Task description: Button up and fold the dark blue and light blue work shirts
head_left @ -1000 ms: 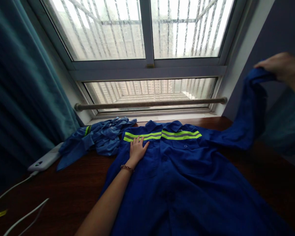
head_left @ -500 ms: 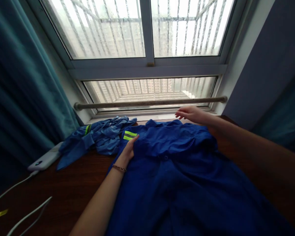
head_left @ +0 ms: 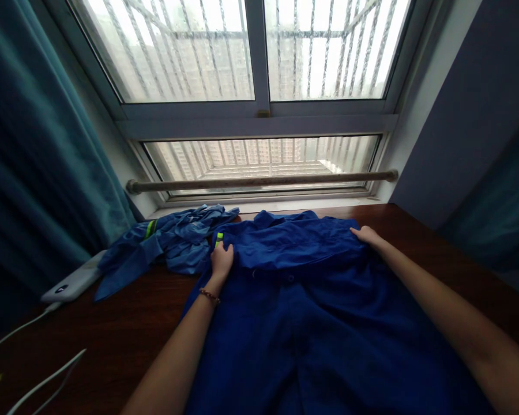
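Note:
A dark blue work garment (head_left: 294, 323) lies spread over the wooden surface in front of me, its upper part bunched in loose folds below the window. A small round button shows at its middle. My left hand (head_left: 222, 260) is closed on the garment's left edge, thumb on top, beside a yellow-green reflective stripe (head_left: 219, 238) that it partly covers. At the opposite edge, my right hand (head_left: 367, 236) pinches the cloth near the upper right corner. Fingers under the fabric are hidden on both sides.
A crumpled lighter blue garment (head_left: 177, 236) with a reflective stripe lies at left. Near it are a white power bank (head_left: 75, 279) with a cable and a blue curtain (head_left: 38, 144). A metal rail (head_left: 259, 182) crosses before the window. Brown wood (head_left: 424, 236) shows at right.
My right hand has come down from above the garment to its right edge and taken hold. My left hand has closed on the left edge, covering more of the stripe. The folds look flatter.

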Demonstrator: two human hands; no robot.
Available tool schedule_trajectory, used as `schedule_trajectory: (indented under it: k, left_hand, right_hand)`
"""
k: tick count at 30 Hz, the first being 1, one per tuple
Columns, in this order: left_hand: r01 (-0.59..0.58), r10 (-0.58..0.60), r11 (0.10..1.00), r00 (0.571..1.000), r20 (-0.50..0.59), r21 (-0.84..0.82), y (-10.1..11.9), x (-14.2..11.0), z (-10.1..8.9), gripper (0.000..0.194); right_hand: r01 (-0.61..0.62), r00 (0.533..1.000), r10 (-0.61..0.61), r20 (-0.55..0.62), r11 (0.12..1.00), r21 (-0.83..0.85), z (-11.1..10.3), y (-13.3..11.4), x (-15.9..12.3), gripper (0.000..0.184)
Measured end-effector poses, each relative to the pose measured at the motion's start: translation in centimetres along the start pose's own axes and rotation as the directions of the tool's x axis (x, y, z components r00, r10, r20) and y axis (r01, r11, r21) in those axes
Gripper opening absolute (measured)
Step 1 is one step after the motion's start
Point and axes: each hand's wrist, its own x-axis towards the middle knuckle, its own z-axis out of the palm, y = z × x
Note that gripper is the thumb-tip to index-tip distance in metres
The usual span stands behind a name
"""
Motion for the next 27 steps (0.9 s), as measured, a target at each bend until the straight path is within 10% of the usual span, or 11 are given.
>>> schedule_trajectory:
  k: [10,17,21,27]
  left_hand:
    - [-0.31,0.309,0.951,0.951,0.016,0.025,2.5,-2.6,1.4,0.051]
    - [-0.494,0.514,0.812,0.858,0.021,0.309,6.0,-4.9,-0.1,0.055]
    - [-0.608,0.502,0.729,0.787,0.357,0.314,6.6,-7.0,0.8,0.052]
    - [-0.6,0.445,0.721,0.784,0.432,0.347,5.5,-8.4,2.3,0.059]
  right_hand:
    - [0.092,0.971,-0.146,-0.189,0.959,-0.266,-5.0,2.9,3.0,0.034]
    - [0.344,0.851,-0.497,-0.167,0.769,-0.538,-1.8,3.6,-6.3,0.038]
    - [0.345,0.835,-0.546,-0.074,0.623,-0.702,-0.2,5.4,-12.1,0.021]
    - [0.498,0.725,-0.689,0.027,0.496,-0.712,-2.1,8.5,-11.8,0.022]
